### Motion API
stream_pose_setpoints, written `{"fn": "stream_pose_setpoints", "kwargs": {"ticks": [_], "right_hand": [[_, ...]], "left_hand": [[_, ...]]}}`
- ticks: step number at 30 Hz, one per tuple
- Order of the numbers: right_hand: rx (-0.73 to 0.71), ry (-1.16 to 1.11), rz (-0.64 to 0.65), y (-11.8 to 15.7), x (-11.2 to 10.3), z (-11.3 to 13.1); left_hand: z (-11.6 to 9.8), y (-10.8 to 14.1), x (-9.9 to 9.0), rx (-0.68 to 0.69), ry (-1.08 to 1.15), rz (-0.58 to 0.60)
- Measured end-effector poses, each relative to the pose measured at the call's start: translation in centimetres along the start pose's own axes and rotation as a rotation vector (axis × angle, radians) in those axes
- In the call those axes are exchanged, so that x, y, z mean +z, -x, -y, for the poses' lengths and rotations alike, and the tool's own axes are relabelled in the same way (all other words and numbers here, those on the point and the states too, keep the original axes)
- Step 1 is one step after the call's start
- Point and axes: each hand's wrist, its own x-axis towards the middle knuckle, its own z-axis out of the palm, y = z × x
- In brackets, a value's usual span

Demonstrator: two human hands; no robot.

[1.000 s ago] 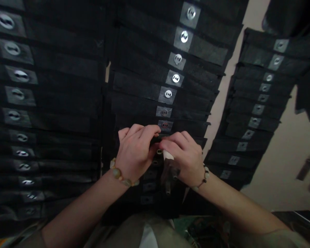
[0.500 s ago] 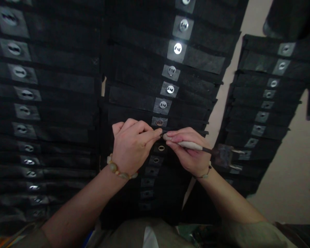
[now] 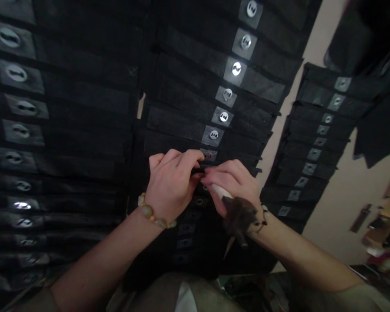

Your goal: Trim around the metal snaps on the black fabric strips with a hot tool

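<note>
My left hand, with a beaded bracelet at its wrist, is curled at the edge of a black leather-like piece in the middle column. Its thumb and forefinger pinch that edge. Close beside it, my right hand is closed around a tool with a pale handle. The tool's dark far end is blurred and points down toward my wrist. The right fingertips also touch the black edge. Just above my fingers lies a small grey patch with a clasp fitting, partly covered by the left hand.
Overlapping black pieces with round metal clasps run up the middle column. Similar columns lie at left and right. Pale table surface shows at right, with loose black pieces and assorted small items beyond.
The tool has swung in my right hand, its far end moving from the right to down near the wrist. My left fingers have shifted from the clasp to the black edge. The view has turned slightly.
</note>
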Motion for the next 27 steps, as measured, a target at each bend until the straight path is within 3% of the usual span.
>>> {"fn": "stream_pose_setpoints", "kwargs": {"ticks": [4,7,10,13,15,21,27], "right_hand": [[-0.031,0.219,0.098,-0.9,-0.3,1.2],[-0.042,0.164,0.076,-0.5,0.0,0.7],[-0.024,-0.075,-0.029,0.4,0.4,-0.6],[0.069,-0.363,-0.248,0.8,0.6,-2.2],[0.082,-0.437,-0.329,0.5,0.5,-3.1],[-0.017,-0.432,-0.260,-1.0,0.5,-4.8],[-0.013,-0.305,-0.162,-1.4,0.1,-4.4]], "left_hand": [[0.0,0.0,-0.3,-0.020,0.017,0.024],[-0.1,0.1,-0.4,-0.024,0.005,0.030],[-0.5,-0.1,-0.7,0.001,-0.028,0.022],[-0.9,-0.9,-1.0,0.024,-0.104,-0.048],[-1.1,-1.5,-1.0,0.033,-0.147,-0.089],[-0.3,-2.6,-0.3,0.079,-0.157,-0.171],[0.1,-2.7,0.0,0.127,-0.111,-0.246]]}}
